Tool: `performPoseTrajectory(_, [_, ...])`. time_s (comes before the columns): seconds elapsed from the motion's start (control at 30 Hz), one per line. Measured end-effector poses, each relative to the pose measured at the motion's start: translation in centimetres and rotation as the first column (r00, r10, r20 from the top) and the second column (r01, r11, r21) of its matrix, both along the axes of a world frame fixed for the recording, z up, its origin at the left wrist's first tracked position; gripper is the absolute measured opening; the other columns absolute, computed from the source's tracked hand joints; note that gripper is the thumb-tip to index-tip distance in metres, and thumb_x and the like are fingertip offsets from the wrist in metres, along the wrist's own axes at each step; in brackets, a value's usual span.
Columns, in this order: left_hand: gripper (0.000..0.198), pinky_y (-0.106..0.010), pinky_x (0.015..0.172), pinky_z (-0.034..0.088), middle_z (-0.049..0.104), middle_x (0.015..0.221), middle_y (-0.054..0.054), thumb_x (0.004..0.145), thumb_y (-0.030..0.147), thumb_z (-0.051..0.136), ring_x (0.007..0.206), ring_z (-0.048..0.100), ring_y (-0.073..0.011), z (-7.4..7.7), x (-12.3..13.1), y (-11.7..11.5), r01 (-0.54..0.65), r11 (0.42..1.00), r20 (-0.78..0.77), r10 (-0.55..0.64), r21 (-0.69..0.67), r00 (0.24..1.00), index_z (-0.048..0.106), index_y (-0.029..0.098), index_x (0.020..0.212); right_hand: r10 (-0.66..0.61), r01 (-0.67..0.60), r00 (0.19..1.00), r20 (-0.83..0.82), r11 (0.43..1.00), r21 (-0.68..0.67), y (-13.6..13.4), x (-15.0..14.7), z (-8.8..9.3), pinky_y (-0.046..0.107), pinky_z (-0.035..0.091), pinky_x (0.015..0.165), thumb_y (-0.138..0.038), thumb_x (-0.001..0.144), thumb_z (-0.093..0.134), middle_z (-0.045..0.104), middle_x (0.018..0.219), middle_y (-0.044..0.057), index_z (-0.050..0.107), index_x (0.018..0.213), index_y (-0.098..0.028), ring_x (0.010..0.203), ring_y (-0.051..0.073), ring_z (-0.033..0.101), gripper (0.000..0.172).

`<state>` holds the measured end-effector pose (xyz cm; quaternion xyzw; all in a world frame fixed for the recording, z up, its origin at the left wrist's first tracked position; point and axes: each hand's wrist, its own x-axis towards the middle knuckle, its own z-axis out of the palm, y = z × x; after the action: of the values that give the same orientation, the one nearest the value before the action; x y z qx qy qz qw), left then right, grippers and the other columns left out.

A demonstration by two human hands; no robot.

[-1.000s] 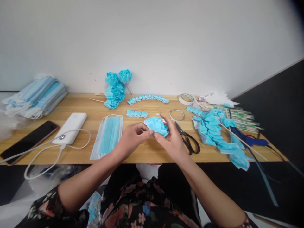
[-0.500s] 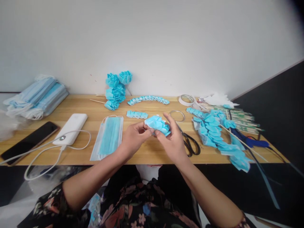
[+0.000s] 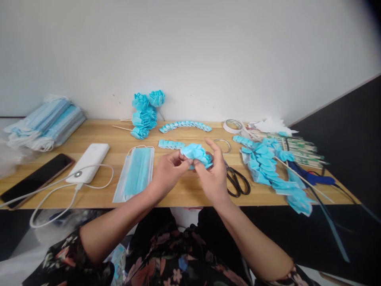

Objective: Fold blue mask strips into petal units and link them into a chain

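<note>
Between both hands, just above the front of the table, is a bunched strip of pleated light-blue fabric [image 3: 197, 153]. My left hand [image 3: 168, 170] pinches its left end between thumb and fingers. My right hand [image 3: 212, 174] grips the lower right side with the thumb in front, its index finger raised. Behind the left fingers lies a short pleated blue strip [image 3: 171, 144], and farther back a longer curved one [image 3: 186, 126]. Black-handled scissors [image 3: 238, 182] lie beside my right hand, partly covered by it. A thin ring [image 3: 223, 140] lies behind that hand.
Blue fabric flowers [image 3: 144, 117] on sticks stand at the back. A face mask [image 3: 138, 171], white power bank [image 3: 91, 159], phone [image 3: 37, 178] and mask stack [image 3: 47, 121] are leftward. Rightward are tape [image 3: 232, 126], blue pleated strips [image 3: 262, 163], wrapped sticks [image 3: 303, 149] and a blue-handled tool [image 3: 321, 178].
My right hand has shifted slightly left and turned a little with the blue fabric. My left hand keeps its pinch in nearly the same place.
</note>
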<state>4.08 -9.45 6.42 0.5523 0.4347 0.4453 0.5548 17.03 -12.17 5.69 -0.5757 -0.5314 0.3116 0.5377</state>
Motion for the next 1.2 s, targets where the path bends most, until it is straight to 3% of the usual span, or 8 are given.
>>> performPoseTrajectory(0.13, [0.024,-0.021,0.051,0.029,0.047,0.055,0.005,0.076,0.032,0.063,0.05,0.037,-0.0056,0.1,-0.7,0.6,-0.044,0.999,-0.025,0.043,-0.011,0.999,0.052,0.015,0.063,0.235,-0.236,0.97,-0.065,0.972,-0.008,0.3,0.8,0.5,0.034,0.054,0.086,-0.03,0.079,0.066,0.057,0.127,0.009,0.035,0.144,-0.025,0.101,0.019,0.062,0.072])
performPoseTrajectory(0.2, [0.023,-0.021,0.051,0.028,0.046,0.053,0.006,0.076,0.031,0.062,0.049,0.037,-0.0054,0.2,-1.1,0.8,-0.036,0.999,-0.044,0.035,-0.014,0.998,0.051,0.016,0.062,0.353,-0.36,0.927,-0.127,0.932,-0.041,0.5,1.6,0.9,0.035,0.053,0.089,-0.031,0.077,0.07,0.061,0.124,0.009,0.029,0.148,-0.025,0.101,0.02,0.063,0.082])
performPoseTrajectory(0.27, [0.023,-0.02,0.05,0.028,0.047,0.053,0.006,0.076,0.031,0.062,0.049,0.037,-0.0055,0.3,-1.4,0.7,-0.01,1.0,-0.071,0.01,-0.005,0.997,0.051,0.016,0.063,0.393,-0.411,0.903,-0.175,0.908,-0.081,0.7,2.5,1.3,0.035,0.055,0.086,-0.034,0.079,0.068,0.068,0.11,0.007,0.027,0.149,-0.024,0.095,0.019,0.066,0.082])
performPoseTrajectory(0.4, [0.022,-0.02,0.053,0.031,0.05,0.058,0.005,0.077,0.029,0.061,0.053,0.04,-0.006,0.4,-1.6,0.2,0.034,0.997,-0.14,-0.025,0.065,0.99,0.052,0.015,0.063,0.376,-0.393,0.916,-0.139,0.911,-0.122,1.1,3.5,1.8,0.034,0.057,0.077,-0.035,0.083,0.063,0.071,0.1,0.006,0.038,0.144,-0.023,0.086,0.018,0.068,0.067])
performPoseTrajectory(0.63, [0.018,-0.023,0.059,0.037,0.06,0.068,0.001,0.078,0.03,0.06,0.06,0.05,-0.0094,-0.2,-1.4,-0.2,0.047,0.991,-0.215,-0.018,0.128,0.976,0.057,0.015,0.069,0.296,-0.293,0.955,0.023,0.951,-0.101,0.9,3.8,1.7,0.033,0.056,0.072,-0.03,0.082,0.062,0.072,0.097,0.005,0.045,0.14,-0.026,0.079,0.017,0.069,0.061])
performPoseTrajectory(0.9, [0.019,-0.022,0.059,0.037,0.059,0.068,0.001,0.079,0.03,0.062,0.061,0.049,-0.0086,-0.1,-0.8,-0.4,0.042,0.991,-0.191,-0.017,0.127,0.982,0.055,0.015,0.068,0.062,-0.063,0.978,0.201,0.998,-0.003,0.3,2.7,1.6,0.028,0.053,0.063,-0.023,0.08,0.06,0.072,0.085,0.004,0.045,0.141,-0.026,0.072,0.016,0.066,0.063])
performPoseTrajectory(1.07, [0.026,-0.018,0.046,0.028,0.048,0.053,0.005,0.08,0.035,0.066,0.046,0.039,-0.0048,0.8,-1.2,0.7,0.054,0.998,0.03,-0.054,0.021,0.998,0.054,0.015,0.068,0.194,-0.197,0.973,0.122,0.98,0.013,0.8,4.6,3.1,0.033,0.057,0.073,-0.042,0.089,0.055,0.073,0.101,0.007,0.027,0.151,-0.025,0.08,0.018,0.069,0.07])
performPoseTrajectory(1.2, [0.034,-0.017,0.04,0.019,0.051,0.055,0.005,0.074,0.043,0.074,0.041,0.037,-0.0035,1.8,-1.8,2.3,0.191,0.98,0.336,-0.165,-0.048,0.927,0.052,0.016,0.076,0.134,-0.135,0.991,0.027,0.99,0.04,1.1,5.9,2.9,0.035,0.057,0.077,-0.048,0.094,0.045,0.067,0.121,0.01,0.024,0.152,-0.028,0.089,0.02,0.07,0.065])
